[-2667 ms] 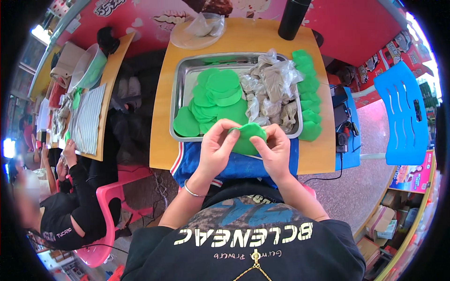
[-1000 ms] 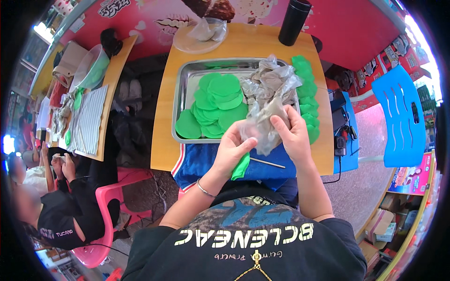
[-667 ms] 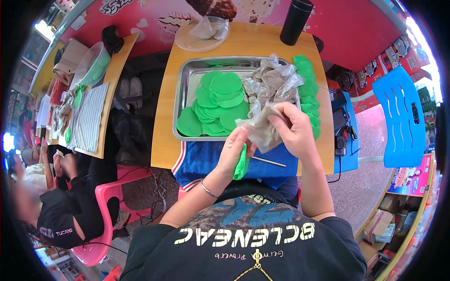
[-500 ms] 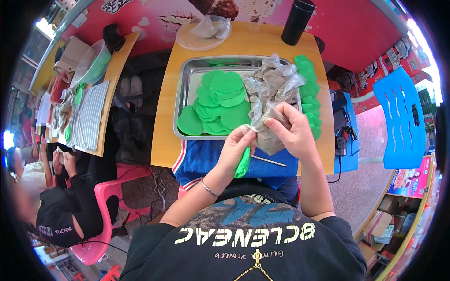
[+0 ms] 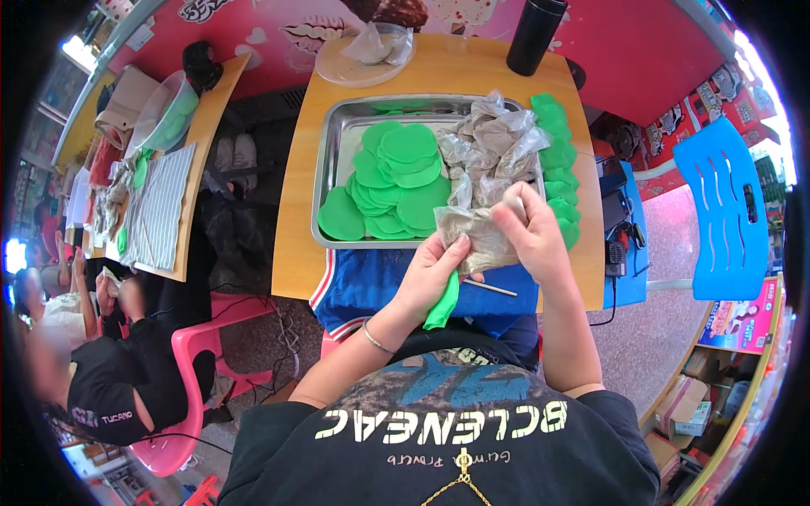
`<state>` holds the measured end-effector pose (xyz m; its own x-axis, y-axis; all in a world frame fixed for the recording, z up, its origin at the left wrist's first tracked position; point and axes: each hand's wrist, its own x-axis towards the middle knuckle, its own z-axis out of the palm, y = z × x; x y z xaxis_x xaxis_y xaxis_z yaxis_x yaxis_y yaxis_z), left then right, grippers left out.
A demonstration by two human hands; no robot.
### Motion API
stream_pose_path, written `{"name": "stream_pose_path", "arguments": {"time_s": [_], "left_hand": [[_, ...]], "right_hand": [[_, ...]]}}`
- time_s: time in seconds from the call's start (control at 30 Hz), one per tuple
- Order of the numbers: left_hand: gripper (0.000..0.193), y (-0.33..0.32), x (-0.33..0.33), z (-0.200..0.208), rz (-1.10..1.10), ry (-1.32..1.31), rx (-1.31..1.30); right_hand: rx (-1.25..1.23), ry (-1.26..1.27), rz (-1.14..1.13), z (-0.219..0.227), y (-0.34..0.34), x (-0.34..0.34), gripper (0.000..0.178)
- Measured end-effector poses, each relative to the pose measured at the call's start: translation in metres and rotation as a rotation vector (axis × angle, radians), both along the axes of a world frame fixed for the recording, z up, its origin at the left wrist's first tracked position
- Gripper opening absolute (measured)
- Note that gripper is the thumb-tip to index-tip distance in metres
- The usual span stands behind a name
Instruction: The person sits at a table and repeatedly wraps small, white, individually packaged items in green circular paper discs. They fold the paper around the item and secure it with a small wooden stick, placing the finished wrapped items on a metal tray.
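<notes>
Before you is the wooden desk (image 5: 295,202); pale block lettering (image 5: 439,422) — upside down, above a thinner script line (image 5: 445,458) — crosses your black shirt (image 5: 557,464). On the desk, the metal tray (image 5: 380,244) bears green rounds (image 5: 409,145) and greyish plastic bags (image 5: 494,139), blue cloth (image 5: 354,274) below it. At its near edge your left hand (image 5: 430,274) pinches one grey bag (image 5: 477,232), your right hand (image 5: 533,232) gripping its other side. A green piece (image 5: 442,305) hangs under your left hand — a thin stick (image 5: 494,288) lies alongside.
</notes>
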<state>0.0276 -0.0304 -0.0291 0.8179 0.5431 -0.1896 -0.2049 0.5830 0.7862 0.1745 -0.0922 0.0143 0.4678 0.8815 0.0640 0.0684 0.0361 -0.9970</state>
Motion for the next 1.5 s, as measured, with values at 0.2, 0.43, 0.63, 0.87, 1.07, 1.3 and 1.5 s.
{"name": "stream_pose_path", "arguments": {"time_s": [0.2,0.43,0.63,0.87,1.07,1.3,1.5], "left_hand": [[0.02,0.005,-0.003,0.009,-0.024,-0.076,0.081],[0.042,0.022,-0.008,0.004,0.088,-0.085,0.061],[0.028,0.034,-0.02,0.019,0.053,-0.098,-0.066],[0.013,0.032,-0.017,0.002,0.068,-0.108,-0.081],[0.008,0.027,-0.012,0.004,0.078,-0.034,0.087],[0.009,0.011,-0.006,-0.005,-0.117,-0.114,0.054],[0.009,0.003,-0.002,-0.003,-0.001,-0.183,0.019]], "right_hand": [[-0.188,0.214,0.261,-0.012,-0.014,0.007,0.035],[-0.187,0.311,0.191,-0.019,-0.013,0.002,0.031],[-0.136,0.423,0.009,-0.022,-0.017,0.004,0.049],[-0.075,0.149,-0.03,-0.016,-0.018,0.004,0.053],[-0.071,-0.284,-0.007,0.017,-0.016,0.0,0.035],[-0.086,-0.469,0.075,0.02,-0.01,-0.001,0.017],[-0.018,-0.427,0.146,0.016,-0.011,0.005,0.017]]}}
